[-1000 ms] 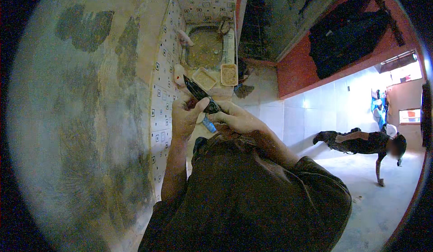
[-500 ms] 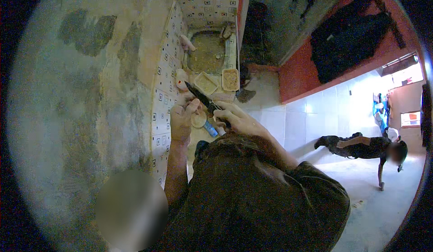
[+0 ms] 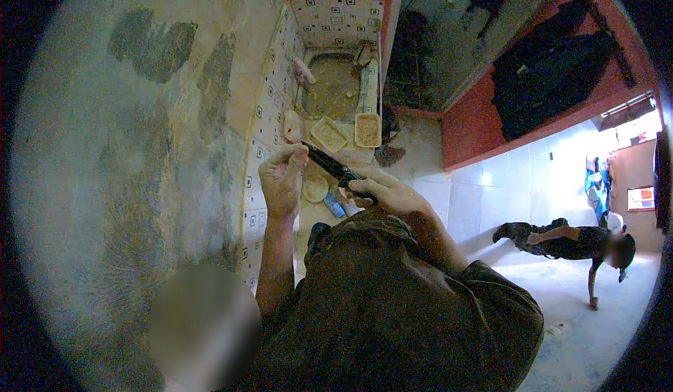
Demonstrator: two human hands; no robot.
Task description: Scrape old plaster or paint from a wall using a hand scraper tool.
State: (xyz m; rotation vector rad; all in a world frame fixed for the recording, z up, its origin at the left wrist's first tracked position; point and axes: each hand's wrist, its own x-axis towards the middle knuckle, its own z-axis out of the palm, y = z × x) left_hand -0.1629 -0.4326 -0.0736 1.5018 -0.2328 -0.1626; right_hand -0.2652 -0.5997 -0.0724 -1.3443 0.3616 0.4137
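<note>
My right hand (image 3: 389, 194) is closed around the handle of a dark knife (image 3: 327, 160). Its long blade slants up and left, the tip beside the thumb of my left hand (image 3: 282, 181). That left hand is raised near the patterned tiled wall, its fingers curled in and pinched. Whatever they may hold is hidden or too small to name. Below the blade are a round pale bowl-like thing (image 3: 315, 190) and a blue cylinder (image 3: 334, 206). Just beyond my left hand stands a whitish rounded container (image 3: 292, 125).
Ahead is a sunken basin (image 3: 336, 56) with murky brownish contents. Two pale trays, a left one (image 3: 337, 127) and a right one (image 3: 368, 145), sit at its near edge. Dark cloth (image 3: 550, 76) hangs on the red wall at right. Another person (image 3: 571, 243) is farther right on the pale floor.
The knife has drawn back slightly, so its tip now sits beside my left fingertips instead of reaching past them. My left hand has turned and risen a little. The whole view has shifted slightly.
</note>
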